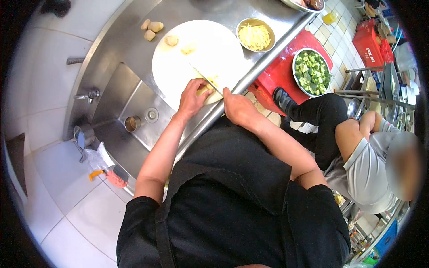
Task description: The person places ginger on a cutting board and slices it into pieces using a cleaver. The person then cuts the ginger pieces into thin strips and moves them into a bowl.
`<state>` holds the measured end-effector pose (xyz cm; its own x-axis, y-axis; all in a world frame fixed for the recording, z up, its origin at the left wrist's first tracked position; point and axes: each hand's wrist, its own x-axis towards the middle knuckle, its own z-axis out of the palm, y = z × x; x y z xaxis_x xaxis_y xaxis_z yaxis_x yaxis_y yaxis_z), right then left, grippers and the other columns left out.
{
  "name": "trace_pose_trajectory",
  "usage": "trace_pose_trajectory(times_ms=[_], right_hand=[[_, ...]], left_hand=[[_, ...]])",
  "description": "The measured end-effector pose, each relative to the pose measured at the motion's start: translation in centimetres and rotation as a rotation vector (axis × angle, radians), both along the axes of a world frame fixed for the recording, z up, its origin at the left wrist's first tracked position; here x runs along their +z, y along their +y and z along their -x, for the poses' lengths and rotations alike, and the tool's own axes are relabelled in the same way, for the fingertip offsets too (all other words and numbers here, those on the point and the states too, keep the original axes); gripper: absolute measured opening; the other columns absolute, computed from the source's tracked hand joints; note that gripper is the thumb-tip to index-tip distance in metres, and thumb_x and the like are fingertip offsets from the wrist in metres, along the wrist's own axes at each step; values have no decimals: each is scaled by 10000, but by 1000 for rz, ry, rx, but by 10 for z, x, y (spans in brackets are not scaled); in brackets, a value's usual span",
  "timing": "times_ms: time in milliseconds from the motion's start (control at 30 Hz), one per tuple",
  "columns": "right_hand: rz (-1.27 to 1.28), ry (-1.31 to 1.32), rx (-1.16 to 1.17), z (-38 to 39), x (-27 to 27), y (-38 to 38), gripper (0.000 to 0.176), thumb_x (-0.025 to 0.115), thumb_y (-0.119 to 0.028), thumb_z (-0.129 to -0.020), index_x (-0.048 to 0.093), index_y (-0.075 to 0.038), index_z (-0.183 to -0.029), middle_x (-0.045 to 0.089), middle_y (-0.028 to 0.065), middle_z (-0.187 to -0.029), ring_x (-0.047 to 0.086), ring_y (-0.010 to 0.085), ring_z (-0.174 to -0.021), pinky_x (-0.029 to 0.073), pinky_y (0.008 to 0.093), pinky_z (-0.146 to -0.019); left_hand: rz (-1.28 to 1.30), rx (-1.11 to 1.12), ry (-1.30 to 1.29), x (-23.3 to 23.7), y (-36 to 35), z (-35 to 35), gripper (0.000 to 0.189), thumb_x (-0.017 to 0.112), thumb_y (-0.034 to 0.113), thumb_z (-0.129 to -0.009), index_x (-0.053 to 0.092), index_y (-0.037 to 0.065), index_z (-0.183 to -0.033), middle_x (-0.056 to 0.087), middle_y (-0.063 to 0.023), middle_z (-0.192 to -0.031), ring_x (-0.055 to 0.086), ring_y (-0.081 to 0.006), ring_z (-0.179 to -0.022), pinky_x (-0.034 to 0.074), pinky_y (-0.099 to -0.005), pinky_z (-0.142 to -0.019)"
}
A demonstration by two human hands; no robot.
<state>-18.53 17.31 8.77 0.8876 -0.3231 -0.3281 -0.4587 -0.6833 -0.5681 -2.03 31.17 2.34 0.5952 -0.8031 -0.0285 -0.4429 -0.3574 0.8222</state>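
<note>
My right hand [239, 107] is closed around the handle of a knife [203, 77], its blade pointing away to the upper left over a round white cutting board [196, 40]. With curled fingers, my left hand [193, 99] presses a pale yellow peeled root [206, 93], which looks like ginger, against the board beside the blade. My fingers partly hide that piece. Small cut bits [214, 79] lie just past the knife. Farther up the board rest two more peeled chunks [171, 40], one of them washed out by glare.
Several peeled pieces [155, 27] lie on the steel counter left of the board. A bowl of yellow shreds [254, 38] stands right. The sink [134, 96] is at left. Broccoli fills a bowl [311, 73] on a red surface [272, 76]. A person [364, 169] sits close at right.
</note>
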Motion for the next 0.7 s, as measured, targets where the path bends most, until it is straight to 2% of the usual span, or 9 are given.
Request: trace_pose_trajectory(times_ms=[100,167,267,367,467,700], right_hand=[[9,77,10,3,12,-1,201,456,-47,-1012,510,67,-1169,720,333,-918,728,503,-938,565,598,-832],[-11,-42,-26,15,11,-2,187,478,-108,-1044,468,58,-1130,686,336,-842,675,546,-838,508,642,-756],[-22,-64,-21,29,42,-2,193,509,-108,-1043,456,56,-1130,678,333,-825,671,547,-836,501,643,-751],[-11,-37,-3,43,43,-1,207,542,-108,-1038,448,49,-1133,676,329,-808,673,541,-825,496,643,-749],[38,-23,8,44,46,2,152,510,-80,-1014,487,52,-1086,684,297,-781,696,502,-790,540,611,-734],[2,-47,14,38,43,-1,164,516,-72,-1008,488,65,-1092,685,308,-770,705,509,-793,551,607,-748]], left_hand=[[41,-37,-46,0,0,0,396,833,189,-941,662,-14,-1235,670,-146,-1222,715,-275,-1106,588,-376,-1004],[69,-72,-71,2,2,0,372,812,193,-960,658,-10,-1230,666,-153,-1211,710,-283,-1102,589,-381,-994],[36,-49,-27,6,1,2,341,792,186,-964,656,1,-1215,660,-168,-1214,684,-327,-1101,565,-409,-968],[32,-41,-4,3,1,2,347,788,187,-966,654,-2,-1225,660,-165,-1221,686,-324,-1111,564,-412,-985],[14,-32,3,6,0,3,369,792,197,-966,652,-2,-1243,663,-160,-1224,689,-315,-1131,565,-413,-1002],[9,-14,45,6,0,3,357,796,204,-968,664,6,-1234,670,-149,-1230,698,-291,-1141,577,-395,-1001]])
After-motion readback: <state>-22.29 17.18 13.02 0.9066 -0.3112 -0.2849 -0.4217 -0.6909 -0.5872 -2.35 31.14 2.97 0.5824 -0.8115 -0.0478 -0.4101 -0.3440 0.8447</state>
